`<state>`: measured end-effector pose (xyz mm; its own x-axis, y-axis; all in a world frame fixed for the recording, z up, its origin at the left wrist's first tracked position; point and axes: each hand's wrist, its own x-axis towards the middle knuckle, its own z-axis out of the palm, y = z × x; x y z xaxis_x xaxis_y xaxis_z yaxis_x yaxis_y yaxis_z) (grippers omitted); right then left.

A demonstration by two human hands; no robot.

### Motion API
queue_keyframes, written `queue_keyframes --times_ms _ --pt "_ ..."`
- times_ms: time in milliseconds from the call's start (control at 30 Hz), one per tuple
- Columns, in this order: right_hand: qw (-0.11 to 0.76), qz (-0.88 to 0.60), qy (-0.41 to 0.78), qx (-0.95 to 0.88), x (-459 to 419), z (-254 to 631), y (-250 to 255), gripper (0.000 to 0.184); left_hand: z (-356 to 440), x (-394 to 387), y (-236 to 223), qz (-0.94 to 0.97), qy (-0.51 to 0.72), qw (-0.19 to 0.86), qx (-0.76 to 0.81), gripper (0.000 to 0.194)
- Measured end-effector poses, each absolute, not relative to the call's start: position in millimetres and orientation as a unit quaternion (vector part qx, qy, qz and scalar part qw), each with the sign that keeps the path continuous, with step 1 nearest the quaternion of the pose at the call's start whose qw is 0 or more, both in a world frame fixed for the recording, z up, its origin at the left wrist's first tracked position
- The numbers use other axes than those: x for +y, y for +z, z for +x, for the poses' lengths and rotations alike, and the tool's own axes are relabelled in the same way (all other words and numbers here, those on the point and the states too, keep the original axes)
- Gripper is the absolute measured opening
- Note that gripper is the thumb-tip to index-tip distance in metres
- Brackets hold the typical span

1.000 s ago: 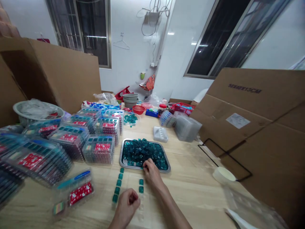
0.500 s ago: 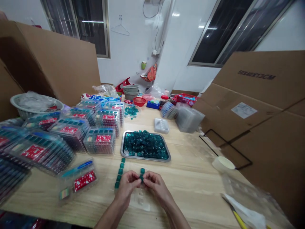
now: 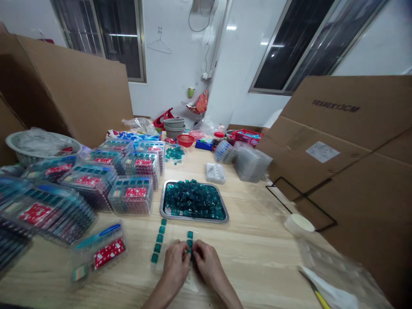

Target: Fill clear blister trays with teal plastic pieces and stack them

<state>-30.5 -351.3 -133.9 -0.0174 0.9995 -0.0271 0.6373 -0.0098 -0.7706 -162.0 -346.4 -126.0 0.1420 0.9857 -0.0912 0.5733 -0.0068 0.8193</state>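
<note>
Close together at the front of the table, my left hand [image 3: 176,262] and my right hand [image 3: 207,261] are closed in a pinch, fingertips around a small teal square piece [image 3: 189,250]. Just beyond it, more teal squares [image 3: 190,235] line up in a short column. Clear plastic lies beneath my hands, partly hidden by them. Left of my left hand, a second column of several teal squares [image 3: 157,248] runs toward me. A metal tray [image 3: 193,218] heaped with loose teal squares [image 3: 193,199] stands beyond both hands.
Stacked clear plastic cases [image 3: 130,195] with red dotted packets fill the left side. One single case [image 3: 107,253] lies nearer me. To the right are a tape roll [image 3: 299,223], a yellow-handled cutter [image 3: 318,294] and a large cardboard box [image 3: 354,171]. A white molded tray [image 3: 215,172] sits farther back.
Both hands have shifted slightly toward me along the column, and more of the teal squares beyond my fingertips now shows. The whole view has tilted a little.
</note>
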Motion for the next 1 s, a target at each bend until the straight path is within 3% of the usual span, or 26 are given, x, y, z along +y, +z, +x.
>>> queue_keyframes --times_ms 367,700,900,1000 --pt "0.29 -0.61 0.376 -0.634 -341 -27 -135 0.008 -163 -336 -141 0.648 0.266 0.381 0.603 0.016" --pt "0.278 -0.607 0.328 -0.669 -340 -23 -131 0.015 -161 -344 -149 0.732 0.274 0.315 0.538 0.025" --pt "0.364 -0.618 0.235 -0.656 -302 -6 -124 0.02 -162 -348 -153 0.731 0.27 0.302 0.549 0.023" --pt "0.36 -0.625 0.197 -0.664 -278 -10 -121 0.025 -160 -346 -150 0.721 0.261 0.305 0.565 0.022"
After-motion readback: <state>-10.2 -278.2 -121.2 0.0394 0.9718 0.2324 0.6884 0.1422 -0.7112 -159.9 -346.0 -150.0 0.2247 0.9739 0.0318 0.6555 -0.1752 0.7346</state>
